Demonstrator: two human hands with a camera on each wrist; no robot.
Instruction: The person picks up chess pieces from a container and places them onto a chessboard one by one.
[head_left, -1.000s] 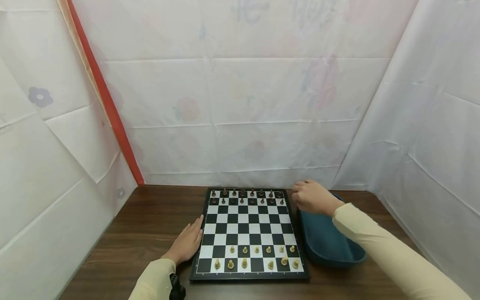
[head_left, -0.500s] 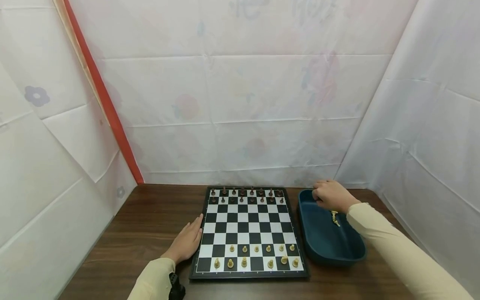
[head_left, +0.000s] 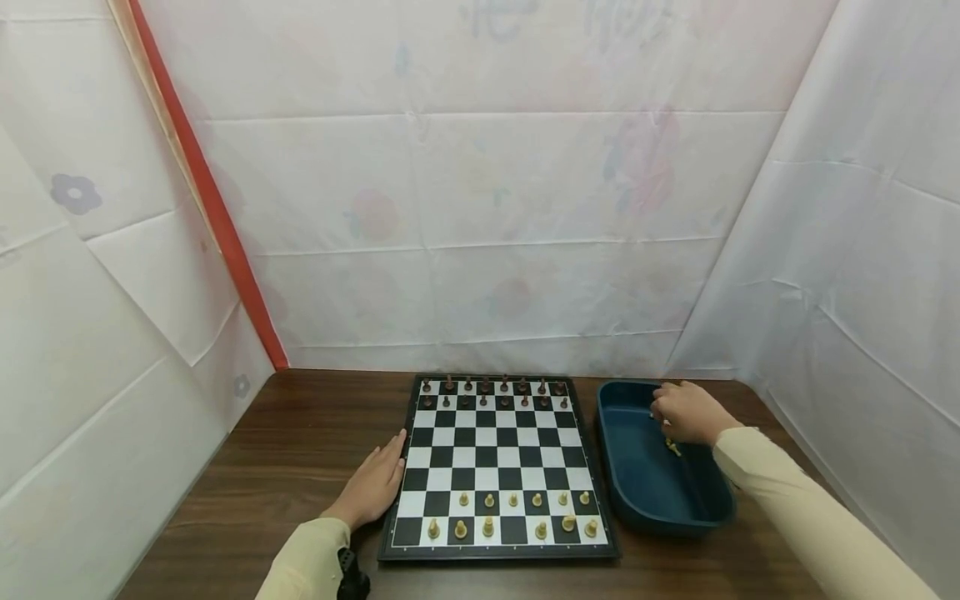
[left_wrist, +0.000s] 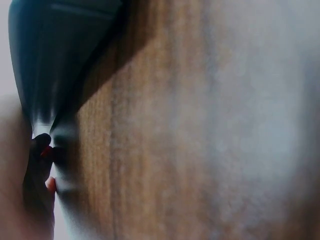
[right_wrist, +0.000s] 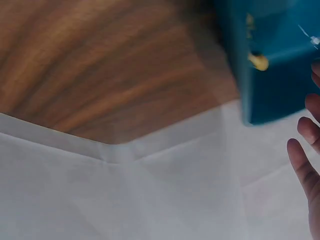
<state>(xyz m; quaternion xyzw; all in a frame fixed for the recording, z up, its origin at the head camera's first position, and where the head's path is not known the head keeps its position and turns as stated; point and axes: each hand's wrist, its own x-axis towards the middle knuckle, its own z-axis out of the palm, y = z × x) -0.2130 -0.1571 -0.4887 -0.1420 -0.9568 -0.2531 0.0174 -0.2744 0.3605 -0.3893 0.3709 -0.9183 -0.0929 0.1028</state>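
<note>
A black-and-white chessboard lies on the brown table. Dark red chess pieces fill its two far rows, while pale gold chess pieces stand in its two near rows, with gaps at the left and in the back row. My left hand rests with straight fingers against the board's left edge. Over the blue bin reaches my right hand, fingers pointing down. Gold chess pieces lie in the bin, partly hidden by that hand. In the right wrist view, relaxed fingers show nothing held.
White sheets enclose the back and both sides, with a red strip at the left corner. Bare brown tabletop shows left of the board. The bin stands close along the board's right side.
My right hand has moved right, from beside the board's far right corner to over the bin, and then lower and farther right inside it. The left hand has stayed at the board's edge.
</note>
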